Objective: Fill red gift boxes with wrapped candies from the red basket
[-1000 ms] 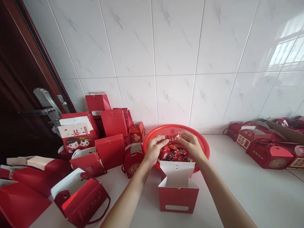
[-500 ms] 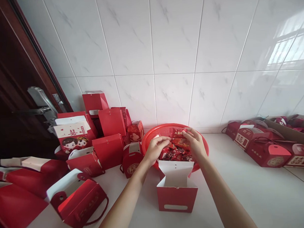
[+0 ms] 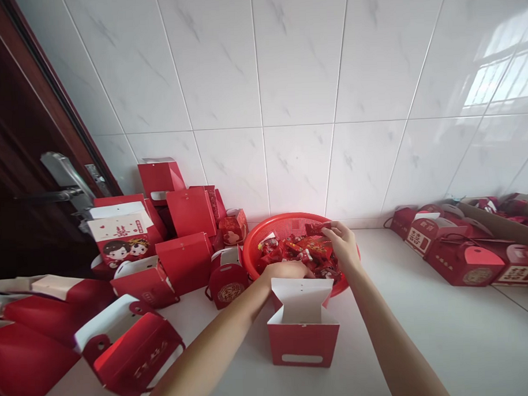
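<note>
A red plastic basket with mesh sides holds red-wrapped candies. My right hand is over the basket's right side, its fingers pinched on a red candy packet. Lower in the basket, my left hand reaches among the candies. Its fingertips are partly hidden behind the raised flap of a box, so I cannot tell what they grip. That red gift box stands upright in front of the basket, its top open and its white inside showing.
Several red gift boxes crowd the left side, one open box lying near my left forearm. More red boxes stand at the right beside a cardboard carton. Behind is a tiled wall; a dark door is at the left.
My left hand has moved down and toward the box's flap, deeper into the candies. My right hand still holds its candy packet, which has turned. The view has shifted slightly.
</note>
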Demonstrator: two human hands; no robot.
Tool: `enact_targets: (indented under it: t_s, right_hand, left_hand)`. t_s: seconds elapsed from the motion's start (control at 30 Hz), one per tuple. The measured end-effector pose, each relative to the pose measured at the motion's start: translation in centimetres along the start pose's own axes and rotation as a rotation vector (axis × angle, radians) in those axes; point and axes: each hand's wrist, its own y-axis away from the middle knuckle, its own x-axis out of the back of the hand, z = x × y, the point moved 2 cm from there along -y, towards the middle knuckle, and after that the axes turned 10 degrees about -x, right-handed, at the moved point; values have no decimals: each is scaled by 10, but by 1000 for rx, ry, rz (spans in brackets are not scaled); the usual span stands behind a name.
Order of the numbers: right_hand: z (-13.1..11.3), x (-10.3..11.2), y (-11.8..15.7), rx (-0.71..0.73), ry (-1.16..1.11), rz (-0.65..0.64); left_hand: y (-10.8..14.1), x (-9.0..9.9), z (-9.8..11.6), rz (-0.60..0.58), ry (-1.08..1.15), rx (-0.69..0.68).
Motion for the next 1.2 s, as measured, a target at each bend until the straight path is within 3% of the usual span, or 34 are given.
enact_targets:
  t_s: [0.27, 0.5, 0.63, 0.73, 0.87, 0.93, 1.07, 1.2]
  right_hand:
    - [1, 1, -1, -25, -30, -7]
    - [1, 1, 0, -33, -18, 7]
    - [3, 1, 0, -56, -48, 18]
    - [5, 2, -1, -65, -85, 12]
    - [7, 1, -3, -57, -103, -6]
    - [7, 1, -3, -60, -99, -15]
    - [6, 0, -3, -69, -98, -28]
    - [5, 0, -1, -63, -81, -34]
  left_hand:
    - [3, -9, -5, -241, -424, -32]
    - [3, -8, -1, -426, -558, 64]
    - [-1, 6, 5, -441, -571, 72]
    - [-5, 24, 7, -294, -538, 21]
    - [-3, 51, 6, 132, -259, -128]
    - [0, 60, 4, 259, -132, -145]
    - [5, 66, 2, 395, 36, -123]
    - [7, 63, -2, 418, 134, -74]
